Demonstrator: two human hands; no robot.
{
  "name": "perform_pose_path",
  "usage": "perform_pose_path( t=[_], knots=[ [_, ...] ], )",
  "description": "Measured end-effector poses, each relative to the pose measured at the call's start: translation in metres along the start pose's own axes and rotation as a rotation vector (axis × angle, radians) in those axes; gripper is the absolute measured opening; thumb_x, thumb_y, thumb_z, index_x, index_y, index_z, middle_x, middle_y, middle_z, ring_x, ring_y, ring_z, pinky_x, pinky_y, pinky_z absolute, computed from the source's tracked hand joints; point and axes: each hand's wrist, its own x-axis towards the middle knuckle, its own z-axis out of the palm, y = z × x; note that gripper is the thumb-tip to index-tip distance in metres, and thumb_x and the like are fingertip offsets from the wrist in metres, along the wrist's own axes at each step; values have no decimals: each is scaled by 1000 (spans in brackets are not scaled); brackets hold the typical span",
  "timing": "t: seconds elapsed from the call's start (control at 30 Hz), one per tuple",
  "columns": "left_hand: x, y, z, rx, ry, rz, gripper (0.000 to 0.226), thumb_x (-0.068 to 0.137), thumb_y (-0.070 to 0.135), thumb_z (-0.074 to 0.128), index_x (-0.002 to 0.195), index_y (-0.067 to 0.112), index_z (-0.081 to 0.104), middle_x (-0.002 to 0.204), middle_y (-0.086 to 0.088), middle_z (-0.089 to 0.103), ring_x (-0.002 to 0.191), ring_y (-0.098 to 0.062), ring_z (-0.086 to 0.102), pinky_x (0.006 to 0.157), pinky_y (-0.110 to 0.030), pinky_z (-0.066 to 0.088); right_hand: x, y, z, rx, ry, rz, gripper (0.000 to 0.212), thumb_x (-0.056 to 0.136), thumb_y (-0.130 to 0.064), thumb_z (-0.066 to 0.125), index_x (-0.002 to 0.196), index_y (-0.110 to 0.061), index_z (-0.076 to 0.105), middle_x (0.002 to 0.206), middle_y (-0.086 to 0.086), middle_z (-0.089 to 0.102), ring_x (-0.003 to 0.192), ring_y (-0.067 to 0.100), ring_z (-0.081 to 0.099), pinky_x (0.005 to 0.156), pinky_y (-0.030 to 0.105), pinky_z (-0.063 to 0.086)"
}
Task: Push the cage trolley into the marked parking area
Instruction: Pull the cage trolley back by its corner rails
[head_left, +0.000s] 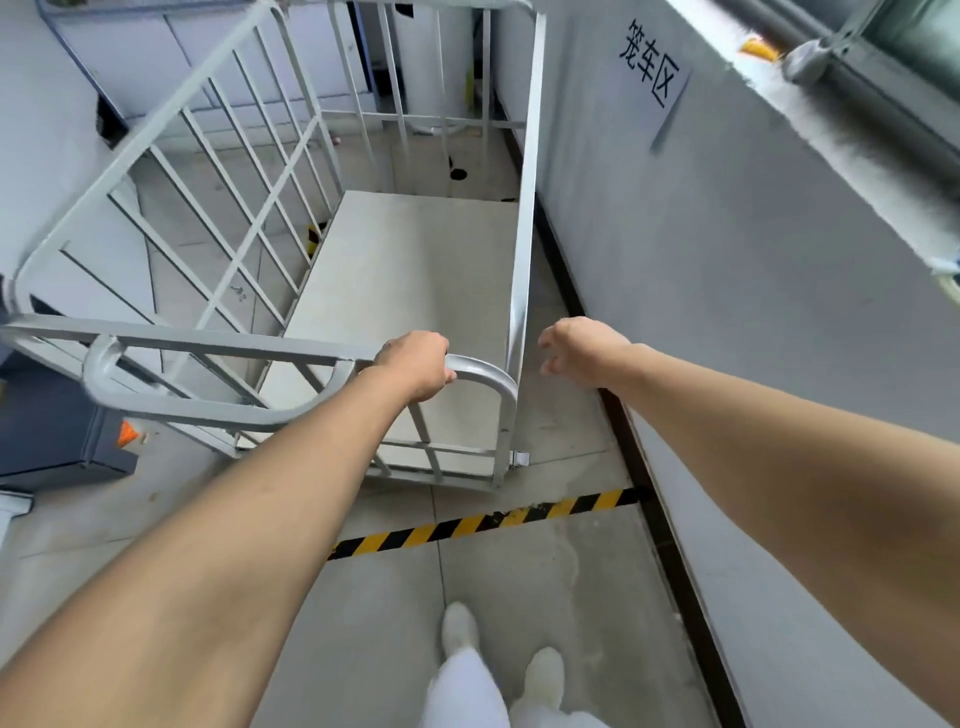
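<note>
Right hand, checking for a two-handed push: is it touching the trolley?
Apart. Head view shows floor between the right hand and the trolley; only the left hand grips its handle.

A grey tiled floor (389, 597) ran alongside a pale grey wall (727, 312) on the right, with a dark skirting strip (649, 467) at the wall's foot. Above the wall sat a window ledge (831, 130), and a small yellow object (759, 48) lay on it, too blurred to identify. On the left stood a dark blue box (52, 431) with an orange piece (126, 433) at its near corner. Pale cabinets (156, 57) lined the far side, and a black blotch (457, 173) marked the floor there.
</note>
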Motion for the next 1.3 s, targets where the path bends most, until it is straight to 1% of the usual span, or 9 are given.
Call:
perform_pose_path(
  t=[0.2, 0.43, 0.6, 0.7, 0.8, 1.0, 1.2, 1.27, 1.3],
  knots=[
    [24, 8, -8, 6, -20, -39, 43, 96, 31, 55, 132, 7, 56, 133, -13, 59, 126, -30, 53, 103, -35, 39, 37, 11, -21, -95, 56, -107, 38, 89, -23, 60, 124, -9, 60, 130, 9, 56, 121, 30, 54, 97, 41, 49],
    [48, 3, -5, 5, -108, -102, 49, 90, 40, 60, 128, 8, 59, 130, -12, 62, 124, -29, 55, 103, -34, 39, 76, 14, -29, -168, 33, -246, 53, 91, -27, 63, 140, -14, 48, 147, 6, 40, 143, 22, 27, 111, 39, 36],
    [60, 8, 2, -92, -171, -218, 52, 88, 44, 63, 126, 8, 60, 129, -12, 62, 122, -30, 56, 101, -34, 42, 112, 17, -39, -301, -15, -396, 54, 89, -30, 65, 137, -14, 49, 144, 3, 43, 142, 19, 26, 107, 41, 41],
    [65, 10, 8, -159, -205, -286, 48, 86, 44, 66, 116, 6, 66, 121, -13, 67, 113, -29, 62, 95, -33, 47, 134, 23, -41, -378, -49, -485, 53, 88, -33, 65, 134, -13, 51, 142, 2, 45, 143, 19, 25, 109, 39, 39],
    [71, 12, 11, -204, -207, -355, 44, 84, 44, 69, 104, 4, 71, 111, -15, 71, 106, -29, 65, 89, -32, 49, 151, 34, -43, -421, -77, -543, 50, 88, -36, 64, 130, -11, 54, 139, 4, 49, 141, 19, 28, 108, 40, 40],
    [70, 10, 16, -259, -162, -411, 42, 80, 46, 73, 93, 6, 75, 104, -13, 73, 102, -29, 67, 87, -33, 51, 160, 39, -45, -399, -88, -534, 44, 88, -37, 64, 123, -11, 59, 127, 7, 56, 123, 27, 53, 96, 41, 49],
    [72, 4, 19, -272, -122, -396, 45, 78, 49, 73, 94, 7, 75, 103, -12, 74, 102, -29, 67, 83, -32, 51, 161, 23, -36, -433, -130, -513, 47, 87, -37, 66, 122, -8, 59, 126, 8, 59, 113, 31, 59, 92, 38, 51],
    [71, 4, 21, -284, -116, -392, 45, 79, 47, 73, 95, 6, 75, 105, -13, 73, 103, -29, 66, 84, -32, 51, 158, 20, -33, -414, -123, -477, 42, 87, -35, 67, 116, -5, 60, 122, 9, 61, 109, 32, 61, 88, 36, 51],
    [71, 4, 22, -289, -112, -392, 44, 79, 47, 73, 95, 6, 75, 105, -13, 73, 103, -29, 66, 84, -32, 51, 156, 19, -32, -404, -115, -463, 37, 86, -33, 68, 108, -4, 61, 118, 11, 63, 106, 32, 62, 85, 35, 51]
  ],
)
